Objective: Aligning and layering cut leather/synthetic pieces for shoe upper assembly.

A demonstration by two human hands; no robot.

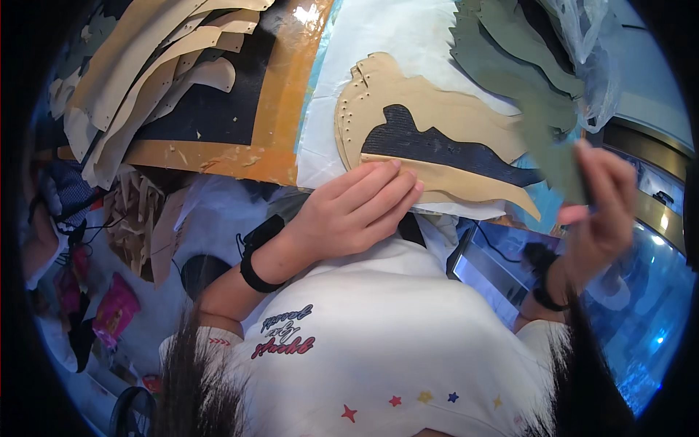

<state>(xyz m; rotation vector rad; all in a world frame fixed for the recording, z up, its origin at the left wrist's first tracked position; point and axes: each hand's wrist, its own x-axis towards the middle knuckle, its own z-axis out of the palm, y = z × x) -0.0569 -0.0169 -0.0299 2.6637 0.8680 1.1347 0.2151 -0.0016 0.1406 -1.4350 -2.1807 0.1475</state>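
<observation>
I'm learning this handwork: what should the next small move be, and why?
Perhaps lower the green piece toward the black piece: the right hand holds it off to the side, while the left hand rests on the tan strip along the black piece's near edge.

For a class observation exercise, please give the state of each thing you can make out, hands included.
Left hand: fingers bent, resting on the tan strip
Right hand: holding the grey-green piece
grey-green piece: in hand, blurred
tan strip: partly covered by fingers
black textured piece: lying over hole-punched tan pieces
hole-punched tan pieces: stacked, slightly offset
grey-green stack: overlapping
tan pile at left: fanned
clear plastic bag: crumpled
</observation>
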